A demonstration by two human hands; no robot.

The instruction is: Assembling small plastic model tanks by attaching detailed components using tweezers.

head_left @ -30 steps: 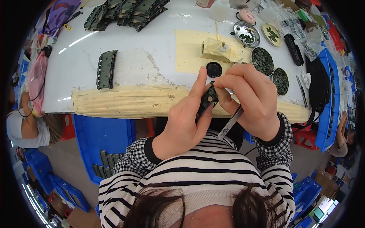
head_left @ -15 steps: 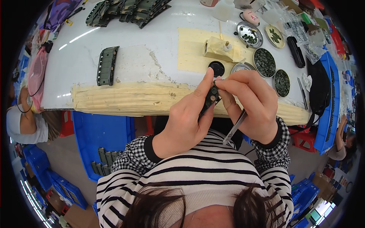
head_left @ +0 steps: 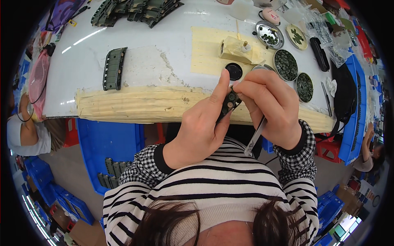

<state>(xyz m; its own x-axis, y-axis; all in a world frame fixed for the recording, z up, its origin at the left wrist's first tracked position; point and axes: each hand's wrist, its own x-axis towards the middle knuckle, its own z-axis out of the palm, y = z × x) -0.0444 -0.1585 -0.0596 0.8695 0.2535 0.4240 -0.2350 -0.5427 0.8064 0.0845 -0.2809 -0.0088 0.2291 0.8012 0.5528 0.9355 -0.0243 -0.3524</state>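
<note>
My left hand (head_left: 197,129) grips a small dark green camouflage plastic part (head_left: 230,102) with round, coin-like spots on it, its thumb stretched up alongside. The fingertips of my right hand (head_left: 273,108) are pinched together at the upper end of that part; whether a tiny piece sits between them is hidden. Metal tweezers (head_left: 255,137) are tucked in my right palm, with their free end pointing down towards my striped top. Just beyond my fingertips is a round black dish (head_left: 233,71). A similar, larger camouflage part (head_left: 114,69) lies on the table to the left.
Round tins of small green pieces (head_left: 285,65) (head_left: 304,88) stand right, near a metal dish (head_left: 269,35) and a pale dish (head_left: 296,36). A tape-covered block (head_left: 236,50) holds a small bottle. Camouflage parts (head_left: 137,10) are stacked far left; a blue tray (head_left: 108,137) sits below the table edge.
My right hand and the tweezers' free end have shifted slightly, and the held part has turned a little. Both hands keep their hold; the whole view has moved slightly.
</note>
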